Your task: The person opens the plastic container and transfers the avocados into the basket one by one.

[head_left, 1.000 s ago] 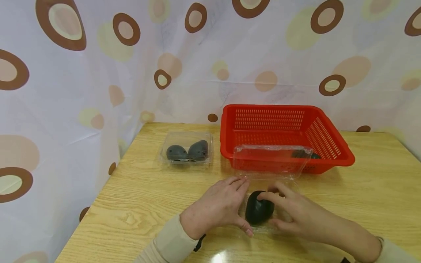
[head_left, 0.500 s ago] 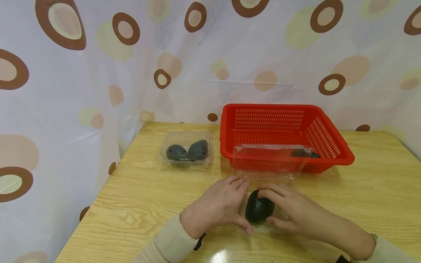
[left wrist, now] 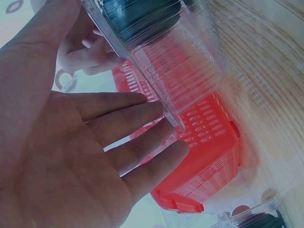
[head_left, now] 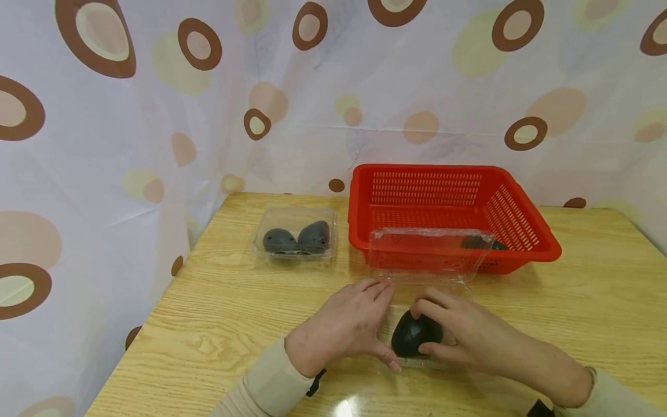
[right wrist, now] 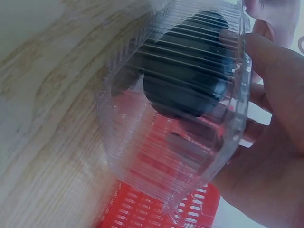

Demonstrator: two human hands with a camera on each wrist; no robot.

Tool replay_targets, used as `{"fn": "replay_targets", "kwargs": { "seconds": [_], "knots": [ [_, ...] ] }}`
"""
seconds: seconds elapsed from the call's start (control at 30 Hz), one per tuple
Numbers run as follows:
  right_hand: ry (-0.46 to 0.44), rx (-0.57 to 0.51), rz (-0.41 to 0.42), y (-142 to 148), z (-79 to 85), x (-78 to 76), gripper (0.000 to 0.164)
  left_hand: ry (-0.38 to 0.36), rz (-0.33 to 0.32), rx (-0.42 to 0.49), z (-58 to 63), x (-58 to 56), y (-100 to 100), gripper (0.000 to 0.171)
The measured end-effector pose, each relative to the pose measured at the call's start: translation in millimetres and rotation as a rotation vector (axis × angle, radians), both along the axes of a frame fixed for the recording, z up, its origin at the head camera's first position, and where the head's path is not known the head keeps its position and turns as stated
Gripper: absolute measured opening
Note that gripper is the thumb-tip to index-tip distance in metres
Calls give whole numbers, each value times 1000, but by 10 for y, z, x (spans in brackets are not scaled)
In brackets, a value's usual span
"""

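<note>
Seemingly placing, my right grip (head_left: 458, 333) pinches dark fruit (head_left: 410, 337) in the five-o'clock clear box (head_left: 417, 363), left grip (head_left: 349, 321) straight-fingered; release seems due.

the table (head_left: 208, 324) carries basket (head_left: 427, 188), open box (head_left: 424, 255), closed box (head_left: 297, 217).

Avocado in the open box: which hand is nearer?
Right: the right hand grips the avocado; the left hand is at the left side of the box, not gripping the fruit.
</note>
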State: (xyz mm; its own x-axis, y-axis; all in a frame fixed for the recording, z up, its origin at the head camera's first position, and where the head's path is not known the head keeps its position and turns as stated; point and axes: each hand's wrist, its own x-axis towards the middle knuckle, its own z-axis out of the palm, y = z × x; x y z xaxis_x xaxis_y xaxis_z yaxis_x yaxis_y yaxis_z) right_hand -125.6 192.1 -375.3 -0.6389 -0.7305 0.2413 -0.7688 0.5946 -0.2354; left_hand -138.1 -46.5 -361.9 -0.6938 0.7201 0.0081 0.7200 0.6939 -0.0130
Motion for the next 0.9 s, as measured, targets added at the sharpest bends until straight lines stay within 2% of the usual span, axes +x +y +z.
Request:
{"fn": "replay_targets", "kwargs": {
  "seconds": [0.3, 0.57, 0.73, 0.9],
  "knots": [
    [-39, 47, -20, -12, 11, -7, 37, -6, 0, 2, 0, 1, 9, 123],
    [-124, 135, -90, 17, 0, -23, 41, -26, 14, -14, -1, 5, 12, 123],
    [-141, 132, -109, 15, -33, -43, 45, -19, 11, -14, 0, 7, 8, 123],
    [-205, 84, -62, 1, -84, -76, 44, -17, 13, -14, 2, 8, -1, 122]
  ]
}}
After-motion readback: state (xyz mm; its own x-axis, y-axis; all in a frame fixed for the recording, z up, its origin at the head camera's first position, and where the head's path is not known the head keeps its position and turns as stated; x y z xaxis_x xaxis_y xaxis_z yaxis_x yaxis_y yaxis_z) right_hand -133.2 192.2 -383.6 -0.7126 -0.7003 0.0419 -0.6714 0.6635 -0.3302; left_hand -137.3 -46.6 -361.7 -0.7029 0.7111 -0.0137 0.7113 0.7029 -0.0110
